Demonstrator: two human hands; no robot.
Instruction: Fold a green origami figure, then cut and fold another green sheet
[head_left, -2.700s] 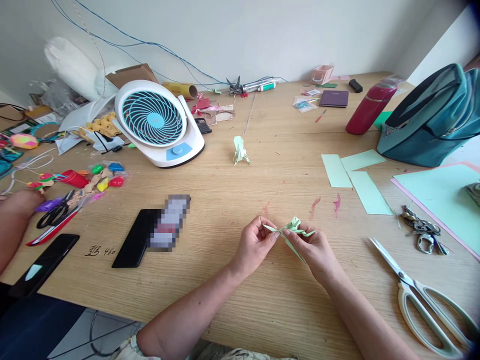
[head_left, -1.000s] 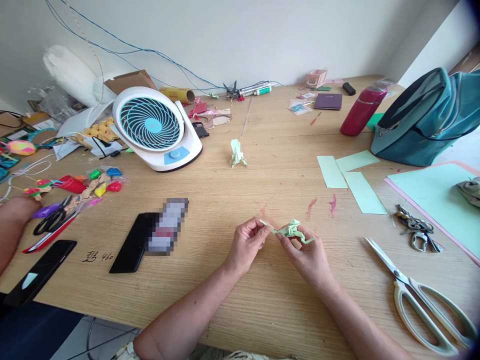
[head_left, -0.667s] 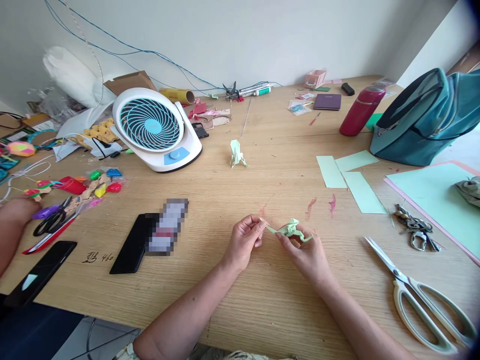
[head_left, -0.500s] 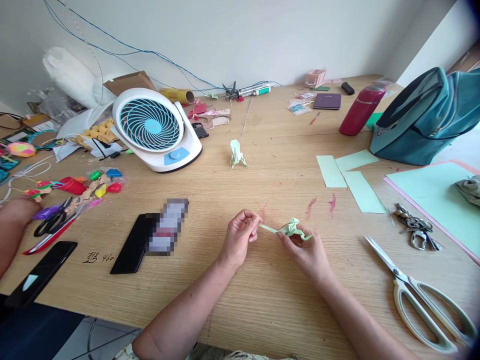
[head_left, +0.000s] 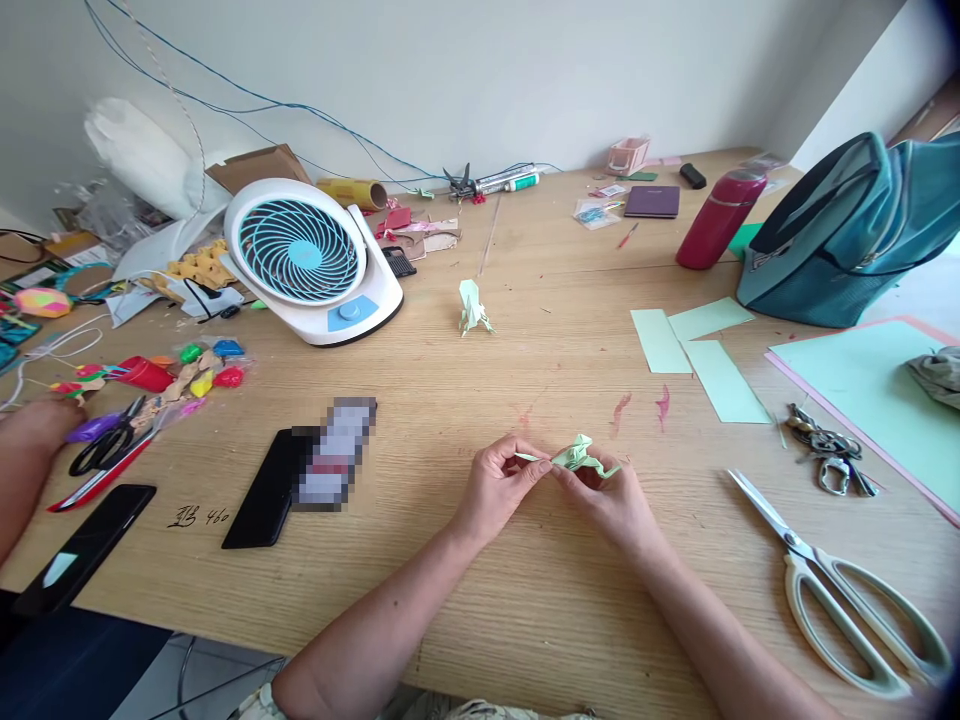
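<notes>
Paper figure [head_left: 577,454], partly hidden, fingers [head_left: 576,487] overlapping

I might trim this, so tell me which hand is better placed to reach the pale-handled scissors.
Probably your right hand: the pale-handled scissors lie on its side, farther from your left hand. Both hold the folded green paper, so the right would release first.

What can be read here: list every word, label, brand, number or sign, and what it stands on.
"460": handwritten on the tabletop, after characters I cannot make out.
Purple booklet: any cover print is too small to read.
Desk fan: any hub marking is too blurred to read.
Pixelated patch overlapping the black phone: unreadable.
No brand name can be read.
</notes>
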